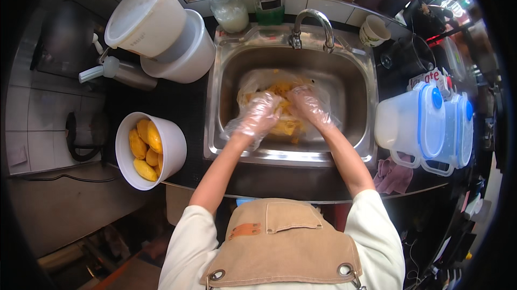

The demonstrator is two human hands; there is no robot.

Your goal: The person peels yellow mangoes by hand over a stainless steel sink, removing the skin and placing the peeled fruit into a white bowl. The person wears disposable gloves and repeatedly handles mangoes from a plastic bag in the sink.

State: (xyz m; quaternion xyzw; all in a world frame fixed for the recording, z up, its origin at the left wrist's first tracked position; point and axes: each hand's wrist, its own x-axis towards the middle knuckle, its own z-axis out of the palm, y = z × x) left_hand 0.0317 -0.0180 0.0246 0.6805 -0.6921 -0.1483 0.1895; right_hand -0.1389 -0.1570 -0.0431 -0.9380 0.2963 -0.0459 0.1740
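Note:
Both of my hands wear clear plastic gloves and reach into a stainless steel sink (355,84). A heap of yellow peels (287,128), apparently mango, lies at its bottom with a clear plastic bag (256,78) around and under them. My left hand (263,113) is at the left side of the heap, its fingers bent towards the middle. Opposite it, my right hand (307,105) touches the peels, with its fingertips partly hidden among them. Whether either hand grips any peel cannot be made out. Left of the sink, a white bucket (174,150) holds several peeled mangoes (147,136).
A chrome faucet (313,17) arches over the sink's back. Stacked white tubs (181,64) and a steel cream whipper (129,74) stand at the left. Plastic containers with blue-trimmed lids (412,124) and a mauve cloth (394,175) are at the right. A glass jar (230,13) and a green-liquid bottle (270,3) stand behind.

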